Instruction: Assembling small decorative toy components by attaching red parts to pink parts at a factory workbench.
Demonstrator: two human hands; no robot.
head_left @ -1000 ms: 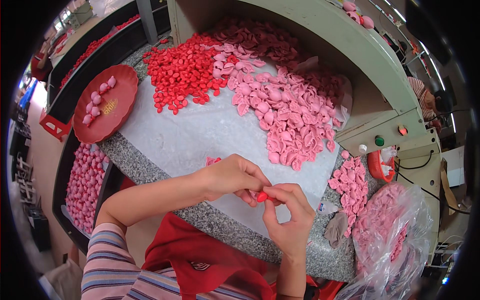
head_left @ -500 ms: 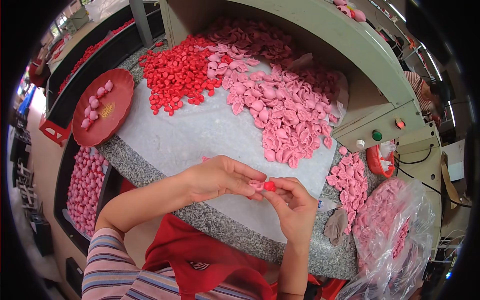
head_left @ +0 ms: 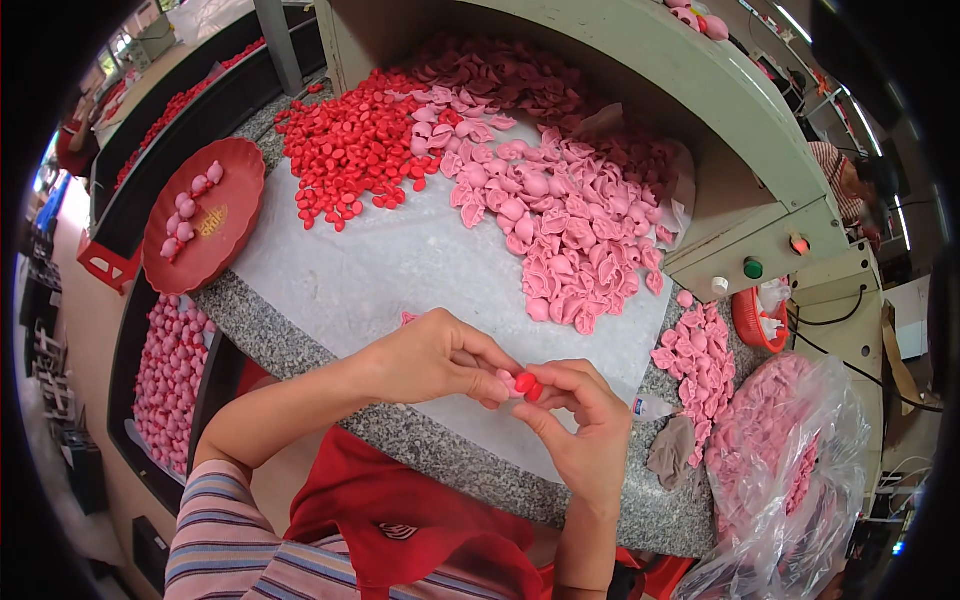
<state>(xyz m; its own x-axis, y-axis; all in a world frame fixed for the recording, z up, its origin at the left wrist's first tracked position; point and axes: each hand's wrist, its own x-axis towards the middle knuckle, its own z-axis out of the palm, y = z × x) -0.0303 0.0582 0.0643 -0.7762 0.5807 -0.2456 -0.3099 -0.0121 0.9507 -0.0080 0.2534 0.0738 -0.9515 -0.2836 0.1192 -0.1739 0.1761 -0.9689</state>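
Above the front edge of the white sheet my two hands meet. My left hand pinches a small soft pink piece between thumb and fingers. Right beside it, the thumb and fingertips of my right hand grip a small glossy red cap, held against the pink piece. Part of the pink piece is hidden by my fingers. Farther back lie a heap of red caps and, to its right, a larger heap of pink shell-like pieces.
A grey-green machine housing arches over the heaps. At left are a red scalloped plate with pink balls and a black bin of pink-and-red pieces. On the right are a grey cloth, a red basket and a clear bag.
My right fingers have turned the red cap and drawn slightly left and down, so more red shows beside the pink piece. My left hand keeps its pinch, with its fingertips shifted slightly.
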